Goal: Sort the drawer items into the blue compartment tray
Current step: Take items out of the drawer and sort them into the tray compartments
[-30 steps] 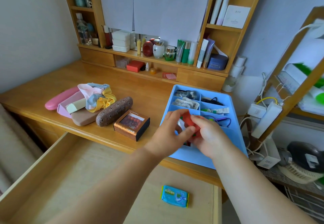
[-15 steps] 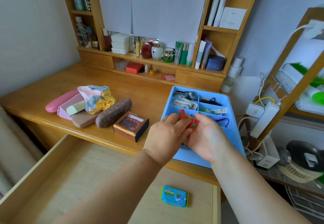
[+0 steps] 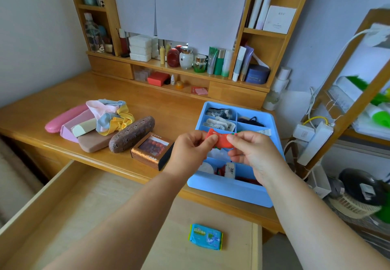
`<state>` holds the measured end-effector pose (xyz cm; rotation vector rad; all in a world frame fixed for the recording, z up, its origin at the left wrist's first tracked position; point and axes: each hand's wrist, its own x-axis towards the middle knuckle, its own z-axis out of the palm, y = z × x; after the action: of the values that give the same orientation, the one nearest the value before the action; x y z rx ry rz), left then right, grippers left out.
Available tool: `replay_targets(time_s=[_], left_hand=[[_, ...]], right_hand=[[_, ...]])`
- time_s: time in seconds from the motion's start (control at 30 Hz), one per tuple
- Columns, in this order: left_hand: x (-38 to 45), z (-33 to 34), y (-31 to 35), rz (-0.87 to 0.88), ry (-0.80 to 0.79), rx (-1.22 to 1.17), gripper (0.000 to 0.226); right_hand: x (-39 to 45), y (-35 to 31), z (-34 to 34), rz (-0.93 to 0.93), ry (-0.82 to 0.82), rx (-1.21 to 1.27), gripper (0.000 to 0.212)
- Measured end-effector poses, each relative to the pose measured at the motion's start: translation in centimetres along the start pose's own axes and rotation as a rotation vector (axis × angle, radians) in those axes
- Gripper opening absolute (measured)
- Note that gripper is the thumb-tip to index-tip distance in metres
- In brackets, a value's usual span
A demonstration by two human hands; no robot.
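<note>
Spanning the lower frame, the open drawer [image 3: 88, 212] is nearly bare: only a blue wipes pack [image 3: 206, 236] lies near its right front corner. Above it the desk [image 3: 168, 109] carries a loose row of items not yet sorted: a pink case [image 3: 63, 118], a cloth bundle [image 3: 109, 113], a brown case [image 3: 132, 134] and a bead box [image 3: 152, 150], all well left of the tray [image 3: 230, 191]. That blue tray sits at the desk's right front edge, its compartments already holding sachets, a dark cord and small packets.

Over the tray's middle, both hands hold a red packet [image 3: 220, 141] stretched between them. The left hand [image 3: 190, 153] pinches its left end between thumb and curled fingers; the right hand [image 3: 253, 155] pinches the right end the same way. The packet hangs in the air, touching no compartment.

Judging from this, the packet is being straightened or read before it goes in. The main risk is a slip: it is light and held only by its ends, so letting go of one end early could drop it into the wrong compartment or over a divider. Pulling too hard could tear the wrapper. The tray also lies close to the desk edge, so a heavy push down on its near rim might tip it toward the drawer
</note>
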<state>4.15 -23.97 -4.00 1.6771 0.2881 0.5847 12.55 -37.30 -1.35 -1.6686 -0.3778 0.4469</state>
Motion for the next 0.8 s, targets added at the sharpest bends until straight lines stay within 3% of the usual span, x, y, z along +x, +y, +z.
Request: replay_targets(time_s=[0.1,0.3,0.5,0.6,0.8], left_hand=[[0.4,-0.7,-1.0,-0.025,0.076,0.052,0.033],[0.8,-1.0,-2.2,-0.101,0.119,0.038,0.032],[0.7,-1.1,-2.2,-0.107,0.09,0.061,0.033],[0.5,-1.0,-2.0,-0.097,0.088,0.049,0.035],[0.7,-0.9,-2.2,-0.12,0.095,0.061,0.034]], right_hand=[[0.9,-0.1,-1.1,-0.031,0.079,-0.128,0.002],[1.9,0.2,0.4,-0.177,-0.061,-0.931,0.022],[2.8,1.1,3.1,-0.1,-0.178,-1.443,0.009],[2.6,0.9,3.3,-0.112,-0.163,-1.513,0.007],[2.9,-0.8,1.4,0.023,-0.289,-1.328,0.017]])
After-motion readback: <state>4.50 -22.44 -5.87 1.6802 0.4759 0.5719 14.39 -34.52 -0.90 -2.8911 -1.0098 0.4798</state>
